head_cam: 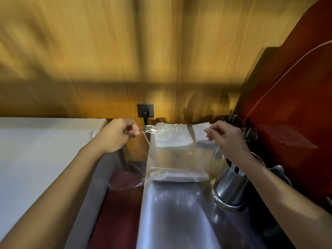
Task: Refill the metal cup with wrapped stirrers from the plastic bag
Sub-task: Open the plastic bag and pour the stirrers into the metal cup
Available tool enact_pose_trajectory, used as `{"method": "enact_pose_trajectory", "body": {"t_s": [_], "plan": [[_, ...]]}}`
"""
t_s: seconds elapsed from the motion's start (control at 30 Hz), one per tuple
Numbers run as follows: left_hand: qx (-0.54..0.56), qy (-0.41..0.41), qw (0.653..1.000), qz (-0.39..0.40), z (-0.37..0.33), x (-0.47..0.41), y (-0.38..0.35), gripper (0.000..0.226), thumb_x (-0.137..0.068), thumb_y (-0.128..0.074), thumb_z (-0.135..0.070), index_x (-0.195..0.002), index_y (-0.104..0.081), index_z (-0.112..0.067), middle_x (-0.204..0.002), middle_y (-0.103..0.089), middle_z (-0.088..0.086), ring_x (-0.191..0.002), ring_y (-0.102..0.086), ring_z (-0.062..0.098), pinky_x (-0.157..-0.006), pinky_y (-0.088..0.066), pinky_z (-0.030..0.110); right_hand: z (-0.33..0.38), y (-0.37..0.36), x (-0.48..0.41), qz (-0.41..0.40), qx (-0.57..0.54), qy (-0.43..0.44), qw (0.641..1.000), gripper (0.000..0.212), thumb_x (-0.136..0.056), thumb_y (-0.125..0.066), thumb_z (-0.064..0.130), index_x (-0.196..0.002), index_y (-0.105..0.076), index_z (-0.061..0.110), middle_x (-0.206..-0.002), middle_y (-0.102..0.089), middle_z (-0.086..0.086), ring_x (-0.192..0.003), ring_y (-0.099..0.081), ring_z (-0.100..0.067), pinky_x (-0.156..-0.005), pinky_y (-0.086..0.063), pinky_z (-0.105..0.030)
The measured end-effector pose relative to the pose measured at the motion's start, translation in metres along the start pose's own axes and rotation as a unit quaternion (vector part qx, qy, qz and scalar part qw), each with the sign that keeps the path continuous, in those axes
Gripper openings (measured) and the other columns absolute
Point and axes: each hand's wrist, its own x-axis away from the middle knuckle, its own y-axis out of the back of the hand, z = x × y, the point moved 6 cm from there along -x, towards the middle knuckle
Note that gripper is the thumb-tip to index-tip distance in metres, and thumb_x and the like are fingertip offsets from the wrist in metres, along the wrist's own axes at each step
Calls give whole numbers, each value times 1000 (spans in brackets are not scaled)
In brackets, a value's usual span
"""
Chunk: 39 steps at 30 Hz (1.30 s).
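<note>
While both hands are holding up the clear plastic bag (179, 155) by its mouth, the film is hanging limp and crinkly, probably light and slippery, so the top corners look like the soundest hold. Left of the bag, the left hand (117, 134) is pinching one top corner between thumb and fingertips. Inside, the wrapped stirrers (179, 175) are lying as a thin flat bundle at the bottom, over the steel counter (170, 212). Right of the bag, the right hand (227, 136) is pinching the other corner, its forearm crossing the metal cup (231, 187), which is crowded by other steel containers (248, 133) and a red appliance (291, 105).
</note>
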Motion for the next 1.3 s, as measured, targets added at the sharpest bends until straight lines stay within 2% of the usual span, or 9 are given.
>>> {"method": "enact_pose_trajectory", "body": {"t_s": [0.1, 0.33, 0.47, 0.63, 0.73, 0.83, 0.97, 1.23, 1.3], "plan": [[-18, 20, 999, -36, 5, 0, 7, 10, -88, -58, -10, -79, -60, -14, -72, -62, -2, -70, -58, 15, -62, -45, 29, 1, 15, -2, -70, -38, 17, 997, 8, -87, -58, 19, -79, -60, 18, -67, -61, 8, -61, -60, 0, -55, -46, -11], [-73, 0, 997, -12, 5, -1, 3, 10, -88, -58, -11, -80, -60, -17, -81, -68, 5, -81, -63, 27, -73, -52, 38, -14, 9, 1, -19, -6, -14, 1000, 10, -88, -57, 19, -80, -60, 15, -68, -61, 4, -62, -59, 3, -52, -45, -8], [-133, -24, 989, -52, -2, -5, 4, 2, -89, -56, -18, -87, -56, -16, -87, -66, 4, -88, -61, 30, -81, -41, 39, -15, 8, 1, -8, -12, -23, 1000, 12, -88, -57, 20, -78, -61, 14, -68, -61, 3, -62, -58, 2, -54, -44, -8], [-192, -86, 977, -42, -43, -19, -19, 44, -81, -62, -44, -116, -48, -21, -111, -62, 1, -106, -56, 22, -93, -36, 43, -20, 5, 4, 12, -40, -45, 998, 14, -87, -58, 23, -77, -61, 14, -68, -64, 0, -60, -60, -3, -61, -49, -23], [-182, -149, 972, -5, -82, -32, -48, 54, -81, -57, -53, -122, -46, -21, -116, -64, 1, -105, -58, 21, -94, -39, 42, -20, 3, 7, 12, -57, -54, 997, 13, -86, -59, 23, -78, -62, 14, -68, -65, 1, -64, -62, -4, -68, -51, -27], [-180, -196, 963, 51, -116, -42, -77, 48, -83, -55, -53, -117, -48, -20, -109, -65, 0, -99, -59, 19, -88, -39, 38, -16, 4, 6, 12, -56, -49, 997, 12, -86, -59, 23, -79, -62, 14, -68, -65, 1, -65, -62, -5, -69, -52, -30], [-138, -203, 963, 115, -136, -53, -95, 17, -90, -54, -30, -97, -60, -17, -91, -69, 1, -86, -62, 18, -71, -45, 30, -13, 7, 9, 15, -59, -54, 997, 11, -86, -60, 22, -77, -62, 15, -68, -65, 0, -66, -62, -7, -70, -52, -32], [-120, -250, 958, 70, -154, -74, -43, 12, -89, -55, -21, -90, -65, -13, -84, -71, 2, -79, -62, 18, -68, -47, 34, -7, 7, 18, 23, -96, -66, 993, 9, -84, -63, 19, -76, -62, 23, -76, -66, -2, -76, -63, -17, -74, -52, -35], [-75, -254, 963, 57, -159, -79, -22, 9, -87, -58, -19, -84, -64, -14, -71, -64, -6, -66, -59, 4, -64, -48, 32, -6, 6, 21, 26, -104, -69, 992, 11, -83, -63, 17, -77, -62, 25, -78, -67, -5, -79, -64, -20, -77, -53, -37]]}}
